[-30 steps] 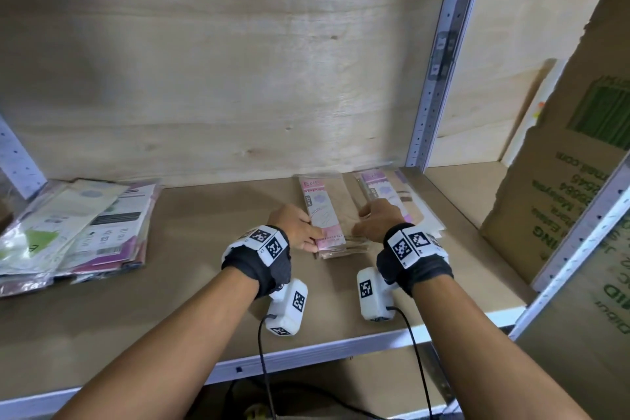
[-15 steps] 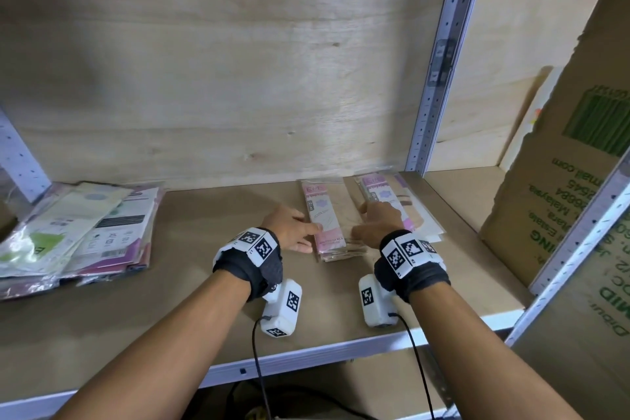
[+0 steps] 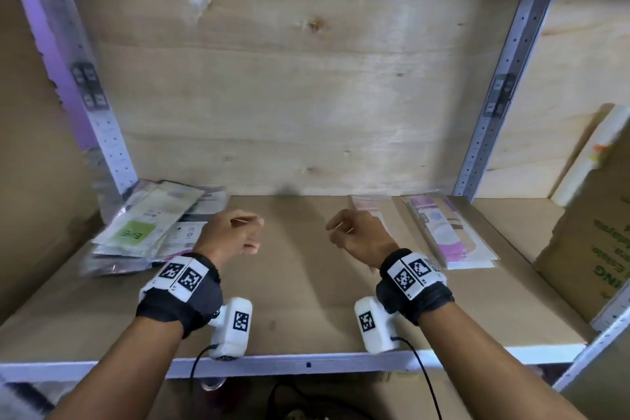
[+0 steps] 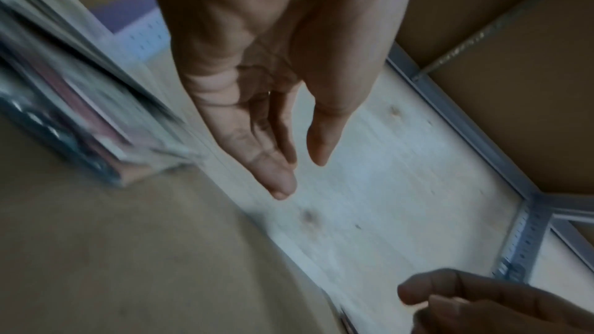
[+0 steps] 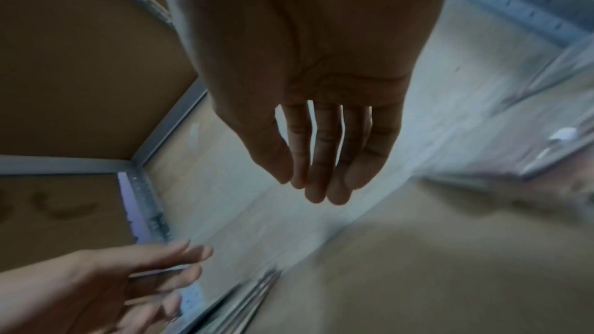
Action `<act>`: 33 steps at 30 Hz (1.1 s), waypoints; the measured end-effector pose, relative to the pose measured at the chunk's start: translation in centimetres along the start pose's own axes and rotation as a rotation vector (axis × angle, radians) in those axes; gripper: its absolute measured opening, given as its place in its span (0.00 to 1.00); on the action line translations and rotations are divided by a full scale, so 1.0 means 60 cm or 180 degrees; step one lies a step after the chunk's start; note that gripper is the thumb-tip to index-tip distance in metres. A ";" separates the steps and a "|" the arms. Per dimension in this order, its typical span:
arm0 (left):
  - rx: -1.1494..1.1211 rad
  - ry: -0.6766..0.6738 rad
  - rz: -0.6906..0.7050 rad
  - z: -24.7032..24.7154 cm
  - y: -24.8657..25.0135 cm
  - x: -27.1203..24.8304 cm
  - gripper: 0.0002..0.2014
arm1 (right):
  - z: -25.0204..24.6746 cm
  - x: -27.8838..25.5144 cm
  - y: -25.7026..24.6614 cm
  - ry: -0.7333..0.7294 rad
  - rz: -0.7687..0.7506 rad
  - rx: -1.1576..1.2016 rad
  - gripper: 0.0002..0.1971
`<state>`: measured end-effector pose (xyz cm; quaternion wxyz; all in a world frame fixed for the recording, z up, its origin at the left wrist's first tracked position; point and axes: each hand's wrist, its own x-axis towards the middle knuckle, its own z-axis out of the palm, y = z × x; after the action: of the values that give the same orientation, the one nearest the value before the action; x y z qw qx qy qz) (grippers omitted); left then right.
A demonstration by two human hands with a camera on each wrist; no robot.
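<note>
I face a brown shelf board [image 3: 306,303]. Behind the board stands a pale, knotty plywood back panel [image 3: 289,95]. A perforated left upright [image 3: 105,133] and right upright [image 3: 482,147] rise at the board's back corners. A pale metal rail [image 3: 341,363] edges its front, and green-printed cardboard [image 3: 586,259] leans to its right.

Pink packets [image 3: 450,242] flat on shelf [image 3: 306,286]

The green label [image 3: 132,234] on a packet [image 3: 160,211] reads "EHE"; the cardboard box [image 3: 572,249] shows "ING".
</note>
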<state>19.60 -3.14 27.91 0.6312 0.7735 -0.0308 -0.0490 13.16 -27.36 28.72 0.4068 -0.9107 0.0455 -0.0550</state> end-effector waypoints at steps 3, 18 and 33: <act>-0.0037 0.0502 0.0086 -0.081 -0.004 0.008 0.04 | 0.075 0.031 -0.042 -0.0384 0.0024 0.0426 0.04; -0.0193 0.0780 -0.0147 -0.236 -0.006 -0.006 0.07 | 0.326 0.174 -0.203 -0.0726 0.0342 0.0228 0.22; -0.0784 0.0429 -0.0449 -0.135 -0.022 -0.001 0.08 | 0.187 0.067 -0.137 -0.0635 0.0420 0.1684 0.09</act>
<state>20.44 5.00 28.22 0.7169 0.6920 0.0721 -0.0447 18.98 -14.18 27.66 0.6354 -0.7690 0.0485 0.0514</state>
